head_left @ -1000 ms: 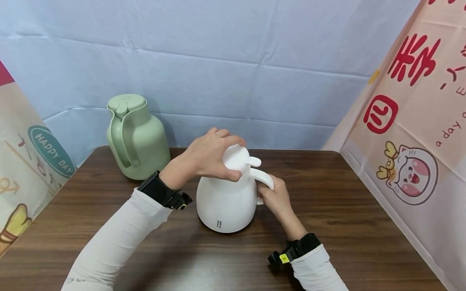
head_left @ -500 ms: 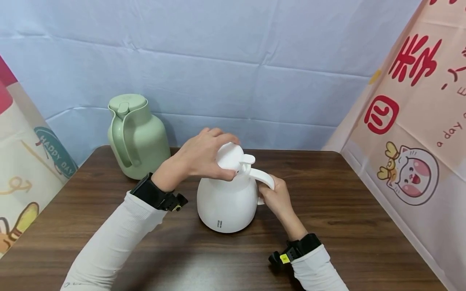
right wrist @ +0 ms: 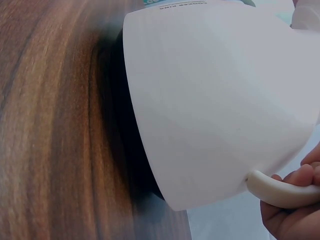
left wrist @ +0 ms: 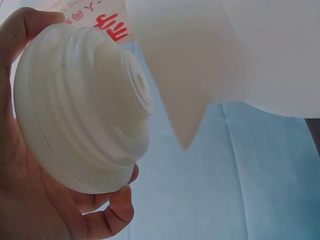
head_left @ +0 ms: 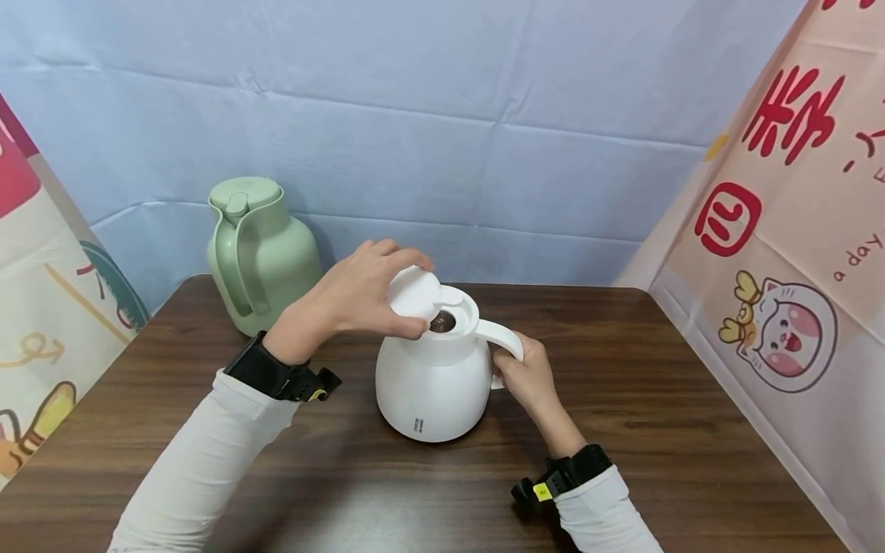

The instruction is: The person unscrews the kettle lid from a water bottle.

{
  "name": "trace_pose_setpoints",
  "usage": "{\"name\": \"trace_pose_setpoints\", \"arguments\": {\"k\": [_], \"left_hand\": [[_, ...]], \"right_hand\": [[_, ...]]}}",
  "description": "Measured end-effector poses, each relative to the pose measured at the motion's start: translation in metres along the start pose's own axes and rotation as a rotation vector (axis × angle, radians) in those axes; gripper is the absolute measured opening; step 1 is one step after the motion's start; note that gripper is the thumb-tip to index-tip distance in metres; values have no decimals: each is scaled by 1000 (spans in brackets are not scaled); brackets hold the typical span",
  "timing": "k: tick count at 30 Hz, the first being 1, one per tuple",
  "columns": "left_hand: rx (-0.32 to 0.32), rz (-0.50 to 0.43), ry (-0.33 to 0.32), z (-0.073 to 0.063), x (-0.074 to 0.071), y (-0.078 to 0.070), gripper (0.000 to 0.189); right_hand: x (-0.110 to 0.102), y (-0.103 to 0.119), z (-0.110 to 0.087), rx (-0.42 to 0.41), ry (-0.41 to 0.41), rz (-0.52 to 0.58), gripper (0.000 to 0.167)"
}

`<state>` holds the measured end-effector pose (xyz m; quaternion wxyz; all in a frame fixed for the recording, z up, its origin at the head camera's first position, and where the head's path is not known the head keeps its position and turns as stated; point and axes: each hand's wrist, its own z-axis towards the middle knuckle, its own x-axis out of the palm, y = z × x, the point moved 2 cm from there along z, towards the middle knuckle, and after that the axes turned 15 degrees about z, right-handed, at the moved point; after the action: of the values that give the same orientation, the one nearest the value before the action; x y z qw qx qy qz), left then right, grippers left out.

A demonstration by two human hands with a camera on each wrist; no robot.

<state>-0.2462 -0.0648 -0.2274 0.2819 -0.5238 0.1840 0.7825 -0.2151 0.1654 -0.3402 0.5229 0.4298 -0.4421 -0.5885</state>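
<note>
A dark wood-grain tabletop (head_left: 429, 503) carries everything. The green pot (head_left: 280, 261) stands upright at the far left, apart from both hands. The white pot (head_left: 432, 392) stands upright at the middle, nearer; it should prove rigid and fairly weighty, its smooth wall likely slippery, so the looped side is the safer hold. It is plain white and rounded, widest low down, above a dark base (right wrist: 132, 125). The left hand (head_left: 362, 296) grips the lid; the right hand (head_left: 528, 372) is curled round the handle (head_left: 503, 338), on the pot's right. The lid (left wrist: 82, 110) looks light and stiff, best held by its rim; white, with a stepped, ringed underside, it tilts over the left of the round, dark mouth (head_left: 442, 322); whether its tab touches there I cannot tell. Smallest are the pointed spout (left wrist: 184, 117) and dark lettering (head_left: 418, 425) low on the near side
</note>
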Motion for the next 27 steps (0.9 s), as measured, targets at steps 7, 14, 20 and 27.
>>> {"name": "trace_pose_setpoints", "arguments": {"k": [7,14,20,27], "left_hand": [[-4,11,10,-6,-1,7,55],[-16,8,27,-15,-1,17,55],[-34,25,29,-22,0,26,56],[-74,1,74,-28,1,34,58]], "right_hand": [[-6,-29,12,-18,-15,3,11],[-5,-29,12,-43,-15,12,11],[-6,-28,12,-14,-15,7,11],[-1,-5,3,8,-5,-2,10]]}}
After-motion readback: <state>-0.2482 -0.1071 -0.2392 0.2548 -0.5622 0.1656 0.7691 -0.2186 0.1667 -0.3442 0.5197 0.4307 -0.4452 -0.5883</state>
